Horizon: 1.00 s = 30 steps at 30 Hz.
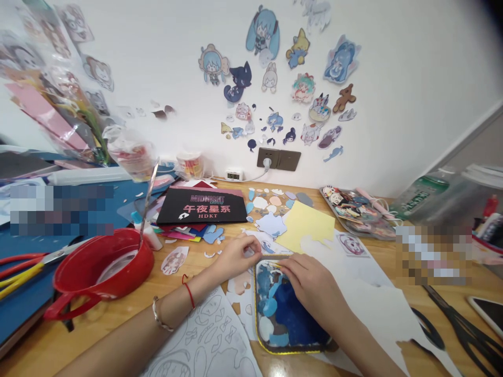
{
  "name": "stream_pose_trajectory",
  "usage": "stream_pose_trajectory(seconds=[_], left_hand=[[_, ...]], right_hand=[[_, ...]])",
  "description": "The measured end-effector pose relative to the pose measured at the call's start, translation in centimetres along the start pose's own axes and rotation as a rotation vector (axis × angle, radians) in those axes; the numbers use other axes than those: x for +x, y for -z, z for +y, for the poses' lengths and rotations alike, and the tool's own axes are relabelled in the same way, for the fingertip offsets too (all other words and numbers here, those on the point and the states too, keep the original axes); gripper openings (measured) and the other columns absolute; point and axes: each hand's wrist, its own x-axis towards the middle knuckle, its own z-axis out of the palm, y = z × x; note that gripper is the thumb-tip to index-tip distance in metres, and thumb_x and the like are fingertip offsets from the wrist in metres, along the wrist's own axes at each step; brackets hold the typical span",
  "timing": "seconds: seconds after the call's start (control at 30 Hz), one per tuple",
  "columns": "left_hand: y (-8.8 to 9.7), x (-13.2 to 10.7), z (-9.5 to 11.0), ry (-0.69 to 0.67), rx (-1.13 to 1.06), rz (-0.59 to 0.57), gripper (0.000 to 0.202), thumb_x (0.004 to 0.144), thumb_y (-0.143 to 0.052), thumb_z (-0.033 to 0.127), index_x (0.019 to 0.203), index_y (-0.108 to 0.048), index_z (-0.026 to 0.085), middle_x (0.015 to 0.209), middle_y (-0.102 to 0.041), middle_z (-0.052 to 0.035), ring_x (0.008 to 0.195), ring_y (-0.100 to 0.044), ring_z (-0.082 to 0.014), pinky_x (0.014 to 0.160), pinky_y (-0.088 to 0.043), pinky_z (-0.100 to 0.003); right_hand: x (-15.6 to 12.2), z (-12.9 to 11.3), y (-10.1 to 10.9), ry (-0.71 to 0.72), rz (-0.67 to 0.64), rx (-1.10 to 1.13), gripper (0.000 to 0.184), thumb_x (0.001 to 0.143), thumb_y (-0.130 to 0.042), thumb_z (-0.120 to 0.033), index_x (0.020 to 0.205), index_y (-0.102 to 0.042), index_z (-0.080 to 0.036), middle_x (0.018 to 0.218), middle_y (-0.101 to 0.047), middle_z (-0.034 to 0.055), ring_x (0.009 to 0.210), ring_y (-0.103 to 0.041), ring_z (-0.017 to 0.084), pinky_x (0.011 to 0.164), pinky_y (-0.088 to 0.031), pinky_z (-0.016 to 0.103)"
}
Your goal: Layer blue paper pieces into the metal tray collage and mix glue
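Note:
My left hand (236, 256) rests on the wooden desk at the top left corner of a clear tray (257, 314), fingers curled as if pinching its rim or a small paper scrap. My right hand (310, 285) lies over the tray's upper half, fingertips pinched on a small piece I cannot make out. The tray holds blue and white paper cut-outs (288, 317). A red string and a bead bracelet circle my left wrist (189, 294).
A red bowl (80, 280) with a metal tool stands left, beside red-handled scissors (23, 264). A black box (202, 206), yellow paper (308, 225), a line-art sheet (214, 340), a sticker tray (359, 209), black scissors (458, 322) and a phone (487, 311) surround the tray.

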Motion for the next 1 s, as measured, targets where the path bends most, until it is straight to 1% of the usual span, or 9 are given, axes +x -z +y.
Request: stream_pose_trajectory(seconds=[0.17,0.3,0.43,0.53,0.6,0.67,0.77,0.93,1.0], left_hand=[[0.01,0.04,-0.06,-0.007,0.008,0.008,0.002,0.072,-0.057,0.017,0.072,-0.059,0.018,0.07,-0.061,0.002,0.069,-0.051,-0.0127,0.063,-0.036,-0.022],[0.03,0.09,-0.08,-0.006,0.013,0.013,0.001,0.072,-0.057,0.017,0.072,-0.058,0.018,0.07,-0.06,0.0022,0.067,-0.05,-0.0123,0.062,-0.036,-0.022],[0.01,0.09,-0.02,-0.002,0.012,0.01,0.001,0.073,-0.057,0.018,0.073,-0.059,0.018,0.07,-0.061,0.0021,0.067,-0.05,-0.0123,0.063,-0.036,-0.023],[0.0,0.06,0.0,0.003,0.012,0.002,0.002,0.073,-0.057,0.019,0.073,-0.059,0.018,0.07,-0.061,0.0017,0.068,-0.05,-0.0126,0.063,-0.036,-0.023],[0.01,0.03,-0.02,0.007,0.012,0.001,0.003,0.073,-0.057,0.02,0.073,-0.058,0.018,0.071,-0.061,0.0013,0.068,-0.05,-0.013,0.063,-0.036,-0.023],[0.02,-0.01,-0.06,0.008,0.009,0.003,0.004,0.074,-0.057,0.021,0.073,-0.058,0.018,0.071,-0.061,0.0009,0.069,-0.051,-0.0133,0.062,-0.036,-0.023],[0.03,-0.04,-0.09,0.0,0.006,0.007,0.005,0.074,-0.056,0.022,0.073,-0.058,0.018,0.071,-0.061,0.0009,0.069,-0.051,-0.0135,0.062,-0.037,-0.023],[0.01,-0.03,-0.07,-0.007,0.0,0.008,0.004,0.074,-0.057,0.021,0.072,-0.058,0.018,0.071,-0.061,0.0012,0.069,-0.051,-0.0134,0.062,-0.037,-0.023],[0.01,-0.03,-0.05,-0.006,0.004,0.011,0.003,0.073,-0.058,0.02,0.072,-0.058,0.018,0.071,-0.061,0.0012,0.069,-0.051,-0.0133,0.062,-0.036,-0.023]], right_hand=[[-0.13,0.19,-0.08,0.007,-0.051,-0.015,0.017,0.088,-0.044,-0.018,0.09,-0.061,-0.02,0.082,-0.06,0.0024,0.079,-0.053,0.018,0.072,-0.042,0.032],[-0.15,0.17,-0.13,0.001,-0.033,-0.033,0.018,0.089,-0.043,-0.017,0.087,-0.061,-0.019,0.082,-0.06,0.0029,0.078,-0.053,0.018,0.072,-0.041,0.032],[0.03,0.05,0.12,-0.072,-0.005,-0.009,0.017,0.088,-0.044,-0.017,0.086,-0.06,-0.02,0.081,-0.06,0.0021,0.077,-0.054,0.017,0.071,-0.041,0.03],[0.15,-0.12,0.13,-0.152,-0.037,0.046,0.016,0.087,-0.044,-0.017,0.083,-0.059,-0.021,0.081,-0.06,0.0001,0.077,-0.055,0.016,0.069,-0.042,0.028],[0.16,-0.2,-0.04,-0.185,-0.052,0.044,0.016,0.087,-0.045,-0.018,0.082,-0.06,-0.022,0.082,-0.061,-0.0005,0.078,-0.056,0.015,0.068,-0.042,0.027],[0.14,-0.23,-0.28,-0.182,-0.049,0.011,0.016,0.087,-0.045,-0.019,0.083,-0.06,-0.022,0.082,-0.061,-0.0001,0.079,-0.057,0.015,0.069,-0.042,0.027],[0.09,-0.19,-0.44,-0.138,-0.021,-0.041,0.015,0.087,-0.046,-0.02,0.085,-0.061,-0.021,0.082,-0.061,0.0011,0.078,-0.057,0.016,0.07,-0.042,0.027],[0.0,-0.17,-0.01,-0.104,0.042,-0.109,0.016,0.087,-0.046,-0.019,0.087,-0.062,-0.02,0.079,-0.06,0.0024,0.074,-0.055,0.016,0.068,-0.04,0.028],[-0.04,-0.2,0.12,-0.092,0.049,-0.112,0.016,0.087,-0.046,-0.019,0.087,-0.062,-0.02,0.079,-0.06,0.0024,0.073,-0.055,0.016,0.068,-0.039,0.029]])
